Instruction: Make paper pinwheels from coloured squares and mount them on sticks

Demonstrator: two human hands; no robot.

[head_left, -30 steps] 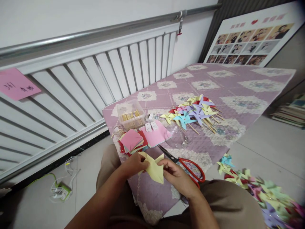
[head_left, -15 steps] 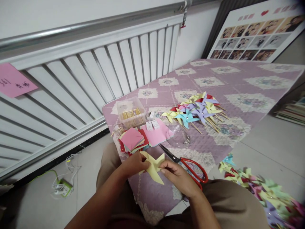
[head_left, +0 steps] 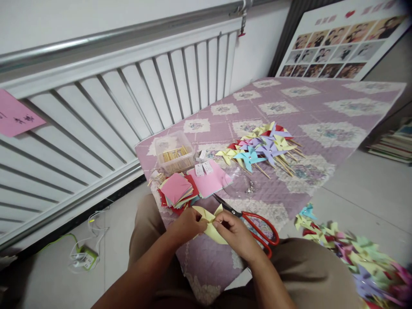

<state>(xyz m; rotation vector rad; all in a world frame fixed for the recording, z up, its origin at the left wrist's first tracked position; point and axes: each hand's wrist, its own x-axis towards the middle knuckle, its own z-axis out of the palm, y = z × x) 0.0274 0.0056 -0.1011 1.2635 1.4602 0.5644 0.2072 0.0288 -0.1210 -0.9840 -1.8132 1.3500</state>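
Observation:
Between my hands is a pale yellow paper pinwheel (head_left: 216, 234), its blades partly folded in toward the middle. My left hand (head_left: 189, 223) pinches it from the left, with thumb and fingers near its centre. From the right, the fingers of my right hand (head_left: 234, 231) close on the paper near the same spot; the fingertips almost meet. Just beyond lie scissors (head_left: 257, 223) with red handles and dark blades, partly behind my right hand. A stack of coloured paper squares (head_left: 176, 189), pink on top, rests ahead of my left hand.
A clear plastic box (head_left: 175, 152) holds thin wooden sticks. Small white boxes (head_left: 203, 169) sit on pink paper sheets (head_left: 212, 180). Finished pinwheels (head_left: 260, 146) on sticks lie farther right, near small metal pins (head_left: 250, 186). More pinwheels (head_left: 363, 257) are heaped below the table's right edge.
My right hand has moved left, toward my left hand, bringing a pinwheel blade in toward the centre. The whole view has shifted slightly.

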